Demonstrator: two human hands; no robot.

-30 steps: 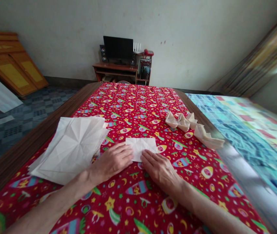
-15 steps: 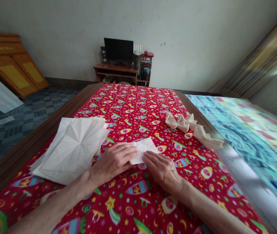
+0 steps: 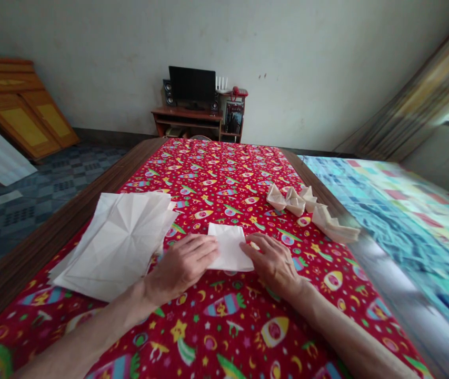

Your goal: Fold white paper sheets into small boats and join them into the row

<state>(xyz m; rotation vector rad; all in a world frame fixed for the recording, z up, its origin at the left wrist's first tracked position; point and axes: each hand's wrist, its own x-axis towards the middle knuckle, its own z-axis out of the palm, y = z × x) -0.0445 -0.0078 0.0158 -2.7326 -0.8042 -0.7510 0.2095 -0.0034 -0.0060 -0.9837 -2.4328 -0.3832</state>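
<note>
A small folded piece of white paper [image 3: 228,249] lies on the red patterned tablecloth between my hands. My left hand [image 3: 187,258] grips its left edge, fingers together on top and the thumb hidden beneath. At the right edge, my right hand [image 3: 273,260] holds the paper with bent fingers, the fingertips touching its side. Left of my left hand is a stack of creased white paper sheets [image 3: 117,242], the top one marked with creases fanning out from its middle. Several folded paper pieces with pointed tips [image 3: 293,201] stand in a group beyond my right hand.
The tablecloth [image 3: 228,321] covers a table with a dark wooden edge [image 3: 101,181]. A bed with a blue patterned cover [image 3: 374,210] adjoins on the right. Past the far end stand a desk [image 3: 187,116] and a monitor [image 3: 192,83]. A wooden cabinet [image 3: 27,110] is at the left.
The folded paper has turned from a slanted position to nearly square with me and now shows a plainer face. My right hand has shifted slightly right and up, to the paper's right edge.
</note>
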